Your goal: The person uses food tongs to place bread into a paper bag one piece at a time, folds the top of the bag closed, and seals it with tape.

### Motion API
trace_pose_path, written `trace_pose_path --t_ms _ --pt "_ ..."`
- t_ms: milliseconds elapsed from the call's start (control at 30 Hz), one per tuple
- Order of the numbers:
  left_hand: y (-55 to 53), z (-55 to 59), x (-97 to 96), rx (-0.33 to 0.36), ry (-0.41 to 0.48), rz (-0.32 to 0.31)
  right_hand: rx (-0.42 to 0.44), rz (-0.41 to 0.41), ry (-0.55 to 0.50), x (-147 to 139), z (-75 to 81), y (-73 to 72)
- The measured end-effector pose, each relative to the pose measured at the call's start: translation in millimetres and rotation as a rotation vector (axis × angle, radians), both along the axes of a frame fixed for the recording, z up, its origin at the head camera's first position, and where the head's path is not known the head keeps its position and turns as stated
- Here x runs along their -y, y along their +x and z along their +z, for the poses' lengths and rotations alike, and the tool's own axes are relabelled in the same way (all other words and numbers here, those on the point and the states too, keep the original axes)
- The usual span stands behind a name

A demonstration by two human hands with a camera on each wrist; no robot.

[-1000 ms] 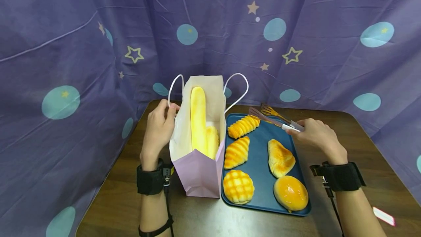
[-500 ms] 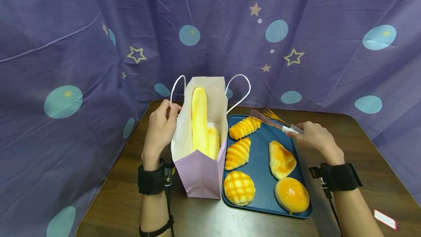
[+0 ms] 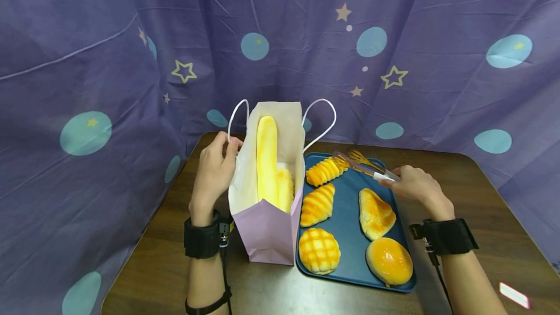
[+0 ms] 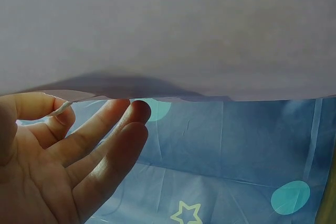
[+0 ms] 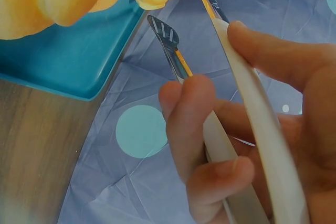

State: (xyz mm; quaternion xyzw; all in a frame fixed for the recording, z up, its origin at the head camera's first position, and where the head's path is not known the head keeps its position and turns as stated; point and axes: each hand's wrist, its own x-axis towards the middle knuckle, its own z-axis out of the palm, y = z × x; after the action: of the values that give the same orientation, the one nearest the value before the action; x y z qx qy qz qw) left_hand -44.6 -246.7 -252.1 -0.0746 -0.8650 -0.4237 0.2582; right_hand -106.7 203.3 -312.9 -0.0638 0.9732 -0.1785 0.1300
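Note:
A lilac paper bag [image 3: 267, 237] stands upright, its mouth facing me. Inside lie a long yellow bread loaf [image 3: 267, 159] and a shorter bread [image 3: 285, 191]. My left hand [image 3: 214, 169] pinches the white cord handle [image 4: 64, 107] at the bag's left side between thumb and index finger; its other fingers are extended. My right hand [image 3: 417, 186] grips serving tongs [image 3: 379, 176] by the pale arms. Their slotted tips are spread apart at the spiral bread roll [image 3: 325, 171], at the back left of a blue tray [image 3: 350, 269]; contact cannot be told.
On the tray also lie a striped croissant [image 3: 318, 204], a crosshatched bun [image 3: 319, 251], a triangular pastry [image 3: 376, 214] and a glossy round bun [image 3: 389, 261]. The tray stands right beside the bag. A small white card [image 3: 514, 295] lies at the right. A purple curtain [image 3: 280, 38] hangs behind the table.
The tongs have come lower and nearer, their tips now over the spiral roll. My right hand has shifted slightly left. My left hand keeps its hold on the handle; the view has drifted slightly.

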Motion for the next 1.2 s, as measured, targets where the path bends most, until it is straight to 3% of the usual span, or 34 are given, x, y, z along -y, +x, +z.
trace_pose_path --t_ms 700,1200 --pt "2.3 2.0 0.4 0.006 -0.007 0.007 0.148 -0.018 -0.149 -1.1 -13.3 -3.3" --pt "2.0 1.6 1.2 0.01 0.001 0.004 0.189 -0.047 -0.248 0.7 -20.4 -3.2"
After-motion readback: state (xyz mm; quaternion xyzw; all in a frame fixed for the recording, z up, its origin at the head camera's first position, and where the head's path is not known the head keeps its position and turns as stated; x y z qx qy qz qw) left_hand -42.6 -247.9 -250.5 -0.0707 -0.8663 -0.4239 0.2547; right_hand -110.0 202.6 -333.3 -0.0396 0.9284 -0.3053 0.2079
